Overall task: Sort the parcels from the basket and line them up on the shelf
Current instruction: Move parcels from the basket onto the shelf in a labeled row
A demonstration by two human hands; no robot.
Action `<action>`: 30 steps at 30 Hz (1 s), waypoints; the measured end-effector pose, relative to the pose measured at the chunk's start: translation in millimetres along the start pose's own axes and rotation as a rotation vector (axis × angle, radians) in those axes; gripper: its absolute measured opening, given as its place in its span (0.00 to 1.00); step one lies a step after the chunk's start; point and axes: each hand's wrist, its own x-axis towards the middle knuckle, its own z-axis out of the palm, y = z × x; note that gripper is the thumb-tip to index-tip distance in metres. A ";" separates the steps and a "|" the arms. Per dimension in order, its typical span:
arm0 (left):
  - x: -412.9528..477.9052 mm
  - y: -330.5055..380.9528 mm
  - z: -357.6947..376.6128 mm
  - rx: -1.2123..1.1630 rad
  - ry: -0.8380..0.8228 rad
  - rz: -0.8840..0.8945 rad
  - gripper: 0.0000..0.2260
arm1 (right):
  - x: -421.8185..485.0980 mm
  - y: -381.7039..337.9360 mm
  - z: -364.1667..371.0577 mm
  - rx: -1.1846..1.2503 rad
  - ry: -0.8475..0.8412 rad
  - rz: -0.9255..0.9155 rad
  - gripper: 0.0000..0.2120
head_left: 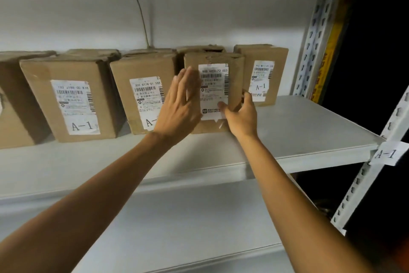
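Brown cdbd parcel [235,78] upright on shelf [309,131] w/ white barcode label [213,83].

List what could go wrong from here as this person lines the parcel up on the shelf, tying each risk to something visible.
1. The parcel stands tall and narrow with only the right hand gripping its lower edge; it might tip.
2. Its label looks torn at the bottom corner, beside the thumb, and could rip further.
3. The open left hand is close to the neighbouring box; a push could shift it.
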 end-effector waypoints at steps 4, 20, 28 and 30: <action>2.3 -7.2 13.5 0.210 -0.106 0.068 0.36 | 15.2 5.9 11.0 -0.144 0.013 0.009 0.34; -2.7 -23.5 7.2 0.309 -0.168 0.114 0.42 | 1.0 3.6 14.1 -0.101 0.161 0.072 0.20; -12.5 -20.0 -9.6 0.120 -0.293 0.100 0.30 | -35.2 -10.9 -10.1 -0.160 -0.050 0.039 0.25; -16.1 -13.1 -11.6 0.047 -0.336 0.102 0.28 | -52.1 -15.1 -20.2 -0.223 -0.096 0.006 0.26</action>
